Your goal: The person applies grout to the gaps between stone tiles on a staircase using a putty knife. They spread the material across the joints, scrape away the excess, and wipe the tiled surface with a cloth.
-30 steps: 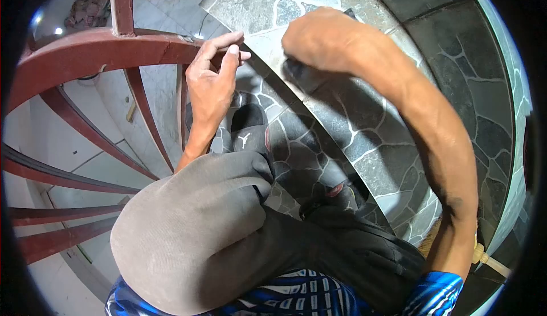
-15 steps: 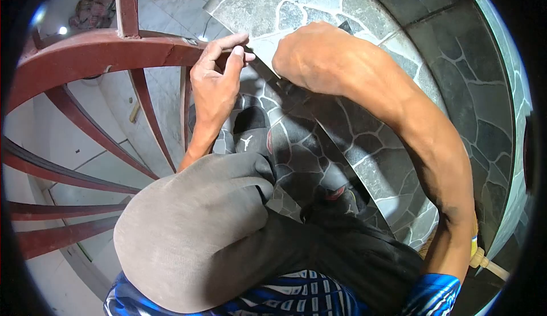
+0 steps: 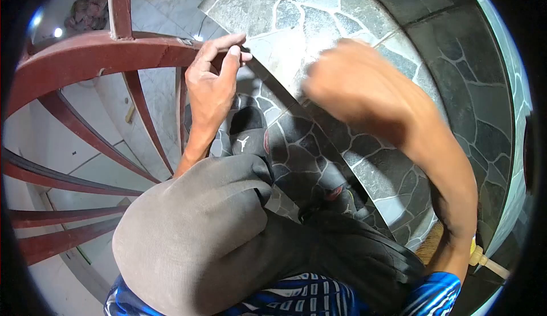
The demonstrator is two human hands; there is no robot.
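My left hand [image 3: 213, 82] is beside the end of the dark red curved railing [image 3: 114, 56], with its thumb and fingers apart and nothing visible between them. Over the grey stone-patterned step [image 3: 250, 14], my right hand [image 3: 342, 79] is curled and smeared by motion; whatever it holds, if anything, is hidden. The step's dark front edge [image 3: 279, 91] runs diagonally between the two hands.
Slatted red bars [image 3: 102, 133] fan out at the left. Below the hands are my sandalled feet [image 3: 249, 136] and my bent knee [image 3: 194, 230]. A brush with a wooden handle [image 3: 494, 267] lies at the lower right. A crumpled cloth [image 3: 88, 14] is at the upper left.
My right hand has moved right, away from my left hand and the step's edge. My left hand has barely moved.
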